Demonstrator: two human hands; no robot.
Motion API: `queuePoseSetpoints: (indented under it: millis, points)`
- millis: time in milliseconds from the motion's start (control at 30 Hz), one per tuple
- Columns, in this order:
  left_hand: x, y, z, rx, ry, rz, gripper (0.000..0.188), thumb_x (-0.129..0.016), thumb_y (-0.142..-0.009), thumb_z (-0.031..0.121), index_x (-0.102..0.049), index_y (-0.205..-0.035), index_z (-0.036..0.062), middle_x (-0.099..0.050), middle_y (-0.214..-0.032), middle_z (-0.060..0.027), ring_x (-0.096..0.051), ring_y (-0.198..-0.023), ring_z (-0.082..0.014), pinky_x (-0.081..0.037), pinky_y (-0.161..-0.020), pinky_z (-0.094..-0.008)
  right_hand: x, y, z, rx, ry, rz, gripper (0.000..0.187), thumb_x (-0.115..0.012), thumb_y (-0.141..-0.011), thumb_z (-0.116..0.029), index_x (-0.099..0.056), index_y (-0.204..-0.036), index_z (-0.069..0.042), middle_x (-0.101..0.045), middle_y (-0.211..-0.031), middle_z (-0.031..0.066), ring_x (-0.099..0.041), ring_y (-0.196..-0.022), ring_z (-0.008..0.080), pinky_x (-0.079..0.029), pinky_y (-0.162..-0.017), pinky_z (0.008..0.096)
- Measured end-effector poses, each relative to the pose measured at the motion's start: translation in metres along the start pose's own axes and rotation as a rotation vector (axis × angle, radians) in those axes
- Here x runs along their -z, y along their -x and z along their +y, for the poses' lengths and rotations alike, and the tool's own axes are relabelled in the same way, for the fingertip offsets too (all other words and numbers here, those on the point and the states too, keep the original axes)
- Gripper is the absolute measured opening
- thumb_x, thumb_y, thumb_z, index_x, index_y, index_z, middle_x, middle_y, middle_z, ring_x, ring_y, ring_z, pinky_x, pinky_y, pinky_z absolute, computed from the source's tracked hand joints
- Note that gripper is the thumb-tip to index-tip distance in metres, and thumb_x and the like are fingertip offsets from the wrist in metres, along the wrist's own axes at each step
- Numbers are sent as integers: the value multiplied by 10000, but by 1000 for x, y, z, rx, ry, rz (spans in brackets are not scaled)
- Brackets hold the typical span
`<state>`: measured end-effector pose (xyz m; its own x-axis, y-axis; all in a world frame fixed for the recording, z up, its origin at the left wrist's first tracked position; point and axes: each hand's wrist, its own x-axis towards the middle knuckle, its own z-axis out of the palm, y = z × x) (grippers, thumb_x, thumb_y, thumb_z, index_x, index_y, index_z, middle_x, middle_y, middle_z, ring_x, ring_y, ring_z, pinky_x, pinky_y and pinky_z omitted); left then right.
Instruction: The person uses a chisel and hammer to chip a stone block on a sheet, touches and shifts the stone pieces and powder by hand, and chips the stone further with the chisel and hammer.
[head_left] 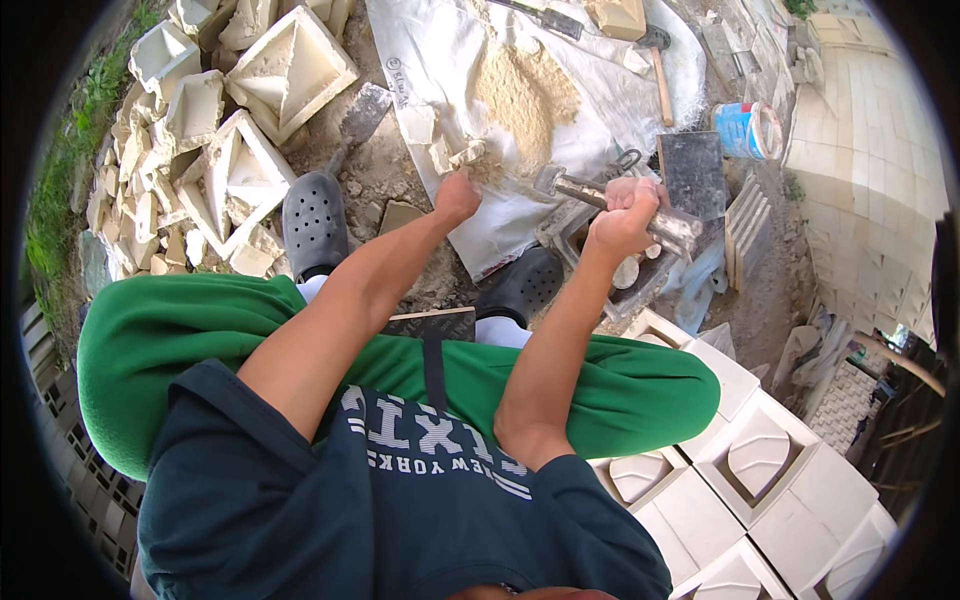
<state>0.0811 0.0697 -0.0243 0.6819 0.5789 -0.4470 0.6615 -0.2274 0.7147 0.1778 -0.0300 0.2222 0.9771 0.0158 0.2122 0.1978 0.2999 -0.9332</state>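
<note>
My right hand [628, 215] grips a short, worn metal hammer [582, 189], held slantwise over the right side. Its narrow end points toward the middle and its thick end sticks out beyond the fist. My left hand [458, 197] is closed at the edge of a white sheet [500, 225]. Its fingertips are by broken pale chunks [440, 154]; what they pinch, if anything, is hidden. Beyond both hands, a heap of tan powder [520, 100] lies on the sheet.
Broken, cream-coloured hollow blocks [290, 75] pile up at the left. At the right are a dark board [692, 175], a blue-and-white bucket [748, 131] and a wooden-handled tool [662, 88]. Pale moulded blocks [755, 455] stand in rows at the lower right. My grey clogs [315, 222] flank the ground between.
</note>
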Motion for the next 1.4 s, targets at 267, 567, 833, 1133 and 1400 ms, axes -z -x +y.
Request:
queuePoseSetpoints:
  millis: [267,567,833,1133,1400]
  points:
    - [-6,-9,-9,-95,-45,-62,430,-603,-746,174,-503,-1140,32,-573,-1062,-236,-549,-989,-386,-446,-850,-434,-19,17,30,-110,15,-4,256,-498,-800,-90,-351,-591,-92,-335,-520,-32,-317,-445,72,-240,-431,231]
    - [-11,-20,-13,-218,13,-96,329,-571,-717,95,-532,-1034,19,-595,-1007,-229,-549,-971,-399,-448,-833,-436,-27,14,2,-125,-125,-142,285,-485,-789,-79,-314,-561,-100,-328,-474,-13,-293,-417,77,-233,-409,233]
    - [-6,-17,-16,-220,9,-176,330,-536,-711,80,-552,-1025,-21,-572,-1041,-254,-535,-997,-401,-441,-862,-435,-29,27,19,-133,-47,-169,246,-501,-794,-80,-380,-580,-72,-355,-487,-17,-306,-434,68,-245,-420,234]
    - [-4,-19,-29,-342,-165,-126,514,-606,-710,152,-507,-1197,18,-567,-1091,-253,-532,-1042,-371,-431,-890,-418,-27,29,9,-177,-108,-178,223,-517,-803,-87,-402,-613,-67,-376,-511,-17,-320,-451,68,-236,-431,234]
    - [13,-30,-27,-216,26,-339,374,-553,-755,181,-566,-1109,63,-625,-969,-219,-591,-926,-359,-464,-800,-402,-22,34,42,-173,-19,-175,238,-537,-812,-70,-419,-606,-63,-399,-524,-31,-349,-463,46,-255,-417,229]
